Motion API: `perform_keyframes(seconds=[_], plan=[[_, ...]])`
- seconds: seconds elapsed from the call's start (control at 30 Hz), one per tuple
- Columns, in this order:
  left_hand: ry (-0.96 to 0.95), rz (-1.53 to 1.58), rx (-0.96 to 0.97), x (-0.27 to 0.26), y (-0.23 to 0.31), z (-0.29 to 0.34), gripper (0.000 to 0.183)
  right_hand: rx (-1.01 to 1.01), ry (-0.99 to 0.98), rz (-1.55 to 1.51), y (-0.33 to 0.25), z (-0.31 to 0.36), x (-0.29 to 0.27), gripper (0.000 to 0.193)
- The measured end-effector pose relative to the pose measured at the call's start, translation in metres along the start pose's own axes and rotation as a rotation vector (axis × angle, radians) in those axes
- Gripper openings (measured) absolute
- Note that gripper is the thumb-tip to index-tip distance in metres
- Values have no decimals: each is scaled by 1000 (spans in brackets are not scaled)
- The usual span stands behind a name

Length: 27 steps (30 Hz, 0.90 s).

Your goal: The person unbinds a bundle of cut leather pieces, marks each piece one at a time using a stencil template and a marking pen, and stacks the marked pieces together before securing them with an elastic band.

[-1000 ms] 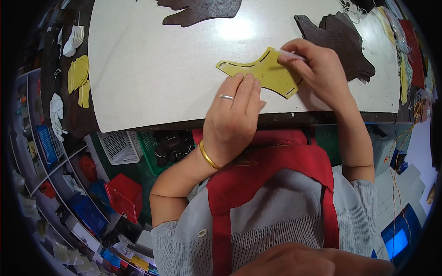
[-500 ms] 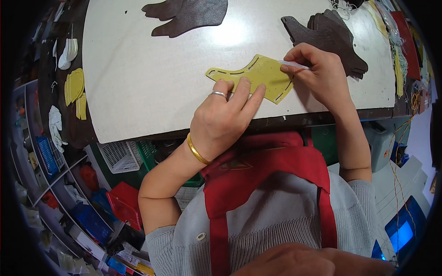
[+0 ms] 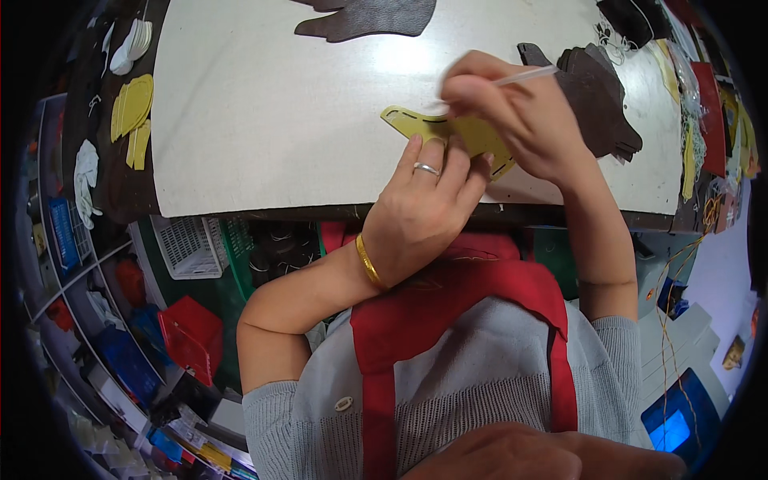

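A yellow pattern template with dark slots along its edges lies flat on the white work board. My left hand rests on its near edge, the fingers stretched out and pressing down. Above the template's far edge, my right hand is closed around a thin, pale pen. The pen's tip is blurred by motion near the far slots, so I cannot tell whether it touches. My right hand covers part of the template's right side. A stack of dark brown leather pieces lies just right of my right hand.
More brown leather pieces lie at the board's far edge. Yellow templates and a white glove sit left of the white board. Black material and pale threads lie far right. A white basket stands below the table edge.
My right hand has swung from the template's right end leftward to its far edge, the pen now angled differently. My left hand has shifted slightly along the near edge. The whole view has moved a little.
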<state>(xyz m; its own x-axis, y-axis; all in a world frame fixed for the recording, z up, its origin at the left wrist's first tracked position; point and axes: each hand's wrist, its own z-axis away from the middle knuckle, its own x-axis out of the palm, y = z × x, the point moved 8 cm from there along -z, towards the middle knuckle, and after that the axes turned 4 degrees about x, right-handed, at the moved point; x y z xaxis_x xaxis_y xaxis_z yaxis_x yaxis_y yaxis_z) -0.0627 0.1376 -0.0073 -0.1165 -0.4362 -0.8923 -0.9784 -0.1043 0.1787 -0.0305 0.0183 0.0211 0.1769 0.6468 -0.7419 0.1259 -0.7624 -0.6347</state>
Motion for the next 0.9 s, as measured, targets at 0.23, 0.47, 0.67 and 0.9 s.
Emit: perform_keyframes(seconds=[0.23,0.47,0.67,0.9], plan=[[5,-22,1,5,4,2,36,32,-208,58,0,-26,46,39],[3,-17,-16,1,1,-2,34,-124,-171,431,2,-6,7,16],[9,-17,2,0,0,-6,33,140,-14,203,32,25,-22,17],[20,-54,17,2,0,-8,37,353,209,259,42,79,-38,27]])
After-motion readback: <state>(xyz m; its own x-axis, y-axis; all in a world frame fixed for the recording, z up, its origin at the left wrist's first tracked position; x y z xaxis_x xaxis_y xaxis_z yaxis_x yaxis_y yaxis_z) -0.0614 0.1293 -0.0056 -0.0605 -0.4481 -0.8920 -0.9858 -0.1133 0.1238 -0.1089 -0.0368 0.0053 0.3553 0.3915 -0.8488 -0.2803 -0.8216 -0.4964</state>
